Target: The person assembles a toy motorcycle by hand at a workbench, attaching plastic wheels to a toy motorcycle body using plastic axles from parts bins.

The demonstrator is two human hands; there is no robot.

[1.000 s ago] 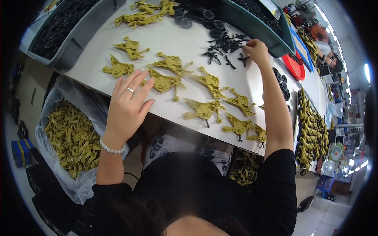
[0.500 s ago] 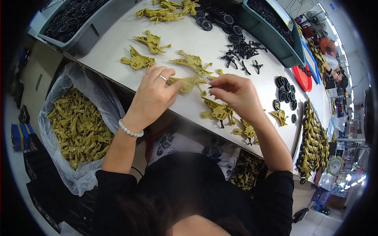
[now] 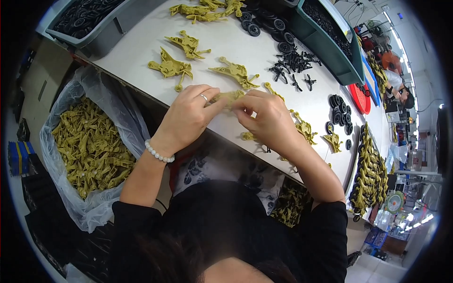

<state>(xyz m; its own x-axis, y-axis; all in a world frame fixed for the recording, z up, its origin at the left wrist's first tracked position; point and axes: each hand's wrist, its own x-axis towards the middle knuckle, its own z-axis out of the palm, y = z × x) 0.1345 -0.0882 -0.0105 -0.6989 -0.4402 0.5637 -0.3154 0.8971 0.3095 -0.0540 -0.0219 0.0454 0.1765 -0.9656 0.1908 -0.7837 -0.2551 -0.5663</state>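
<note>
Between my two hands is an olive-yellow plastic toy body part (image 3: 229, 96), blurred and partly covered by fingers. My left hand (image 3: 186, 113), wearing a ring and a bead bracelet, grips its left end. My right hand (image 3: 266, 118) is closed in a pinch at its right end; what lies in those fingertips is hidden. Just beyond, another yellow part (image 3: 237, 72) lies on the table, with two more yellow parts (image 3: 170, 66) (image 3: 188, 45) to the left. Under and beside my right hand lie yellow parts (image 3: 306, 128), some half hidden.
Small black forked pieces (image 3: 295, 61) and black wheels (image 3: 253, 29) lie on the white table (image 3: 137, 52). A grey bin (image 3: 106, 40) and a green bin (image 3: 325, 45) stand behind. A plastic-lined sack (image 3: 52, 155) of yellow parts is at left, stacked assemblies (image 3: 370, 174) at right.
My right hand has moved left and down onto the yellow part; the small black piece at its fingertips is now hidden. My left hand has shifted slightly right, still gripping.
</note>
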